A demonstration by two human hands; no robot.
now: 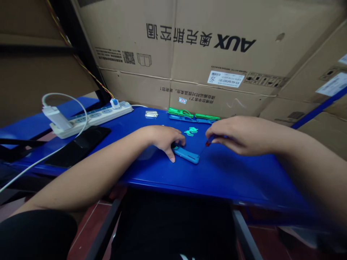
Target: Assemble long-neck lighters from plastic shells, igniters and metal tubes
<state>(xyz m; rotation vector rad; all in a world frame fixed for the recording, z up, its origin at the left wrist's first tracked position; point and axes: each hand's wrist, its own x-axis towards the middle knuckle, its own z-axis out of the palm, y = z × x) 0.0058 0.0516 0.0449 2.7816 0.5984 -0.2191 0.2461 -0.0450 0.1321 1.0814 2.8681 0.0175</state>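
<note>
My left hand [168, 140] is closed around one end of a long blue plastic casing [188, 155] on the blue table. Its thumb is in front, and the casing's far part sticks out to the right with a dark slot in it. In my right hand [235, 136] is a screwdriver [208, 143] with a red and blue handle. Its thin shaft slants down to the casing's right end; I cannot tell whether the tip touches. Small light-green plastic pieces [191, 131] lie loose just behind the casing.
Green casings [180, 112] and blue casings [181, 118] lie along the cardboard wall [189, 79]. Left of them is a small stack of metal pieces [151, 114]. A power strip [94, 117] with a white cable and a black phone-like slab [78, 146] occupy the table's left.
</note>
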